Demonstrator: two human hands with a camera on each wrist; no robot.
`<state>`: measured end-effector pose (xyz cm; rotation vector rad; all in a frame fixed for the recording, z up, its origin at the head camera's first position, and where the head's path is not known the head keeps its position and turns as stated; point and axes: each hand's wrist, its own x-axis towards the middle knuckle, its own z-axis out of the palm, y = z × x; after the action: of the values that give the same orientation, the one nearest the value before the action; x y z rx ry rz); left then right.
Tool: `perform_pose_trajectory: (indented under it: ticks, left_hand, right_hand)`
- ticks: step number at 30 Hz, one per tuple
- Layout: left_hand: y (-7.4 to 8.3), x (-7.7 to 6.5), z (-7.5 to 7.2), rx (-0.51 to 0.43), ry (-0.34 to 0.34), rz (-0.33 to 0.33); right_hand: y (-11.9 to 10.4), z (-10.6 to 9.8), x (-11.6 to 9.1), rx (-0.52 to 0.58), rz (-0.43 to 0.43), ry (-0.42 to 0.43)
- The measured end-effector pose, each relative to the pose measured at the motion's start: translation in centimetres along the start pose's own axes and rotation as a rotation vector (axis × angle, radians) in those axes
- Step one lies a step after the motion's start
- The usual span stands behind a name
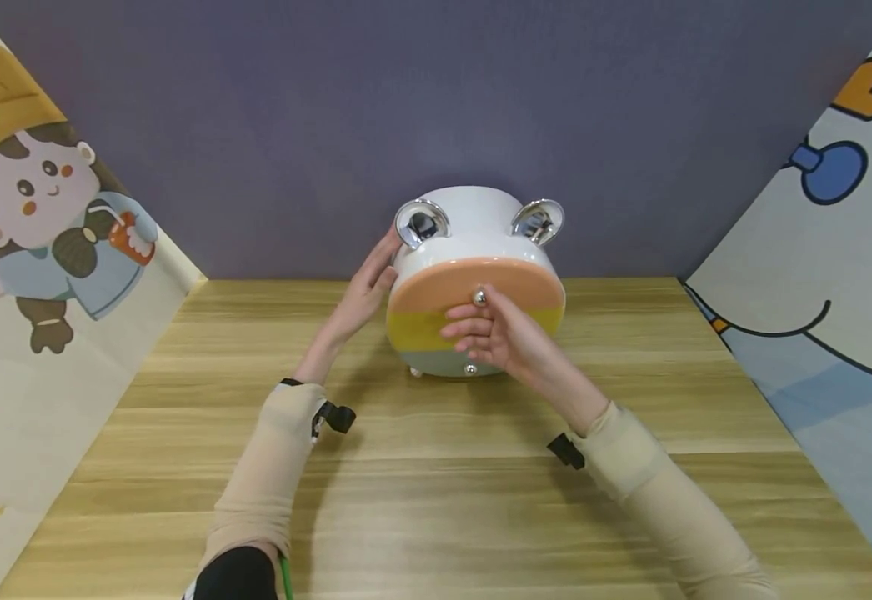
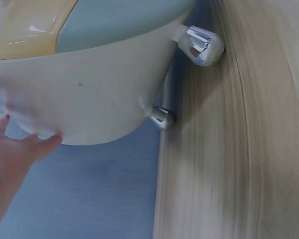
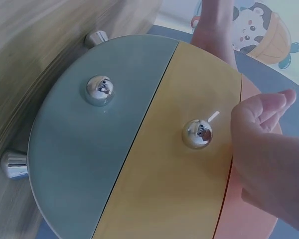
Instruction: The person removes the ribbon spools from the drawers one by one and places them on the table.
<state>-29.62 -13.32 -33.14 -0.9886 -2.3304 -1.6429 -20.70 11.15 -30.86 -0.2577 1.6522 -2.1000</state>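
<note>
A drum-shaped white cabinet [image 1: 473,218] with two chrome ears has three drawer fronts: orange [image 1: 436,287], yellow [image 1: 413,331] and grey-green [image 3: 89,144]. All three sit flush. My left hand [image 1: 364,292] rests against its left side, fingers extended towards the back; in the left wrist view the fingertips [image 2: 52,142] lie along the white shell. My right hand [image 1: 507,337] is in front of the drawers, fingers loosely bent, thumb close beside the orange drawer's chrome knob [image 1: 479,297]. In the right wrist view that knob is hidden behind the hand, while the yellow drawer's knob [image 3: 197,133] shows.
Chrome feet [image 2: 204,46] hold the cabinet on a wood-grain table [image 1: 436,492]. A purple-grey wall [image 1: 436,100] rises just behind it. Printed cartoon panels [image 1: 46,217] stand at both sides. Each forearm carries a small black wrist camera [image 1: 340,417].
</note>
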Motion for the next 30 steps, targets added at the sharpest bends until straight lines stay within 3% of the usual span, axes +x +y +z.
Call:
perform_pose_trajectory:
  ticks: [7, 12, 19, 21, 30]
  left_hand:
    - [-0.5, -0.4, -0.3, -0.093, 0.005, -0.016]
    - [-0.5, -0.3, -0.3, -0.107, -0.002, -0.011]
    - [-0.5, -0.4, -0.3, -0.107, -0.007, -0.023]
    - [-0.6, -0.4, -0.3, -0.111, -0.006, -0.024]
    - [-0.6, -0.2, -0.3, -0.1, -0.012, -0.018]
  right_hand:
    - [0.1, 0.5, 0.1, 0.055, 0.006, 0.031]
    - [0.2, 0.6, 0.1, 0.11, 0.005, 0.058]
    - [0.1, 1.0, 0.1, 0.466, 0.048, 0.123]
    - [0.0, 1.2, 0.1, 0.519, 0.055, 0.14]
    - [0.0, 1.7, 0.0, 0.558, 0.053, 0.187]
